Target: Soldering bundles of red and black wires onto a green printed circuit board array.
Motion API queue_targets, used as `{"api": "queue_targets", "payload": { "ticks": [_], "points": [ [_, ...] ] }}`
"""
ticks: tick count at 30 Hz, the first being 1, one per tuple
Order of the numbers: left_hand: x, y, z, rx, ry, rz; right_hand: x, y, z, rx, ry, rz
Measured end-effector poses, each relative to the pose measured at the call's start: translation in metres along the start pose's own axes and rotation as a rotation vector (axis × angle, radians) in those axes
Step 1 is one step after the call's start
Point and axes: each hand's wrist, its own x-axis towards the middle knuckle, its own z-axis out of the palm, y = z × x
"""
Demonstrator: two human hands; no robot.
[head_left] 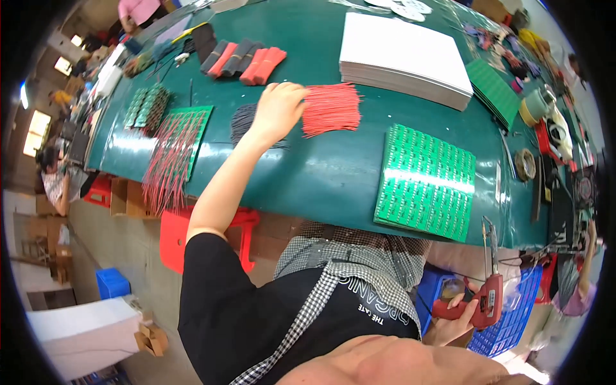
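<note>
My left hand [277, 112] reaches over the table with its fingers curled at the left edge of a pile of red wires [332, 110]. Its fingertips are partly hidden, so whether a wire is between them is unclear. Under and beside this wrist lies a pile of dark wires [242, 122]. Low on the right, my right hand [457, 316] grips a red soldering gun [493, 301], its metal tip pointing up by the table's front edge. Between the two hands rests a stack of green circuit board panels [425, 183].
On the green table [289, 183] stands a thick stack of white sheets [404, 54]. Red and black wire bundles [244, 61] lie far left of it. Further left, red wires trail off a green board [196, 138]. A red stool [176, 237] and blue crate [513, 314] stand below.
</note>
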Motion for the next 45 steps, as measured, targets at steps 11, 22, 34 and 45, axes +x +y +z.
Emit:
{"api": "queue_targets", "payload": {
  "ticks": [11, 22, 34, 45],
  "points": [
    [0.073, 0.029, 0.058, -0.165, -0.472, -0.129, -0.006, -0.011, 0.005, -0.031, 0.137, -0.050],
    [0.079, 0.028, 0.047, -0.126, -0.424, -0.134, -0.003, -0.011, 0.010, -0.039, 0.081, -0.048],
    [0.080, 0.030, 0.038, -0.101, -0.370, -0.095, -0.005, -0.013, 0.013, -0.021, 0.053, -0.047],
    [0.084, 0.023, 0.031, -0.268, -0.293, -0.164, -0.003, -0.014, 0.017, 0.061, 0.146, 0.012]
  ]
}}
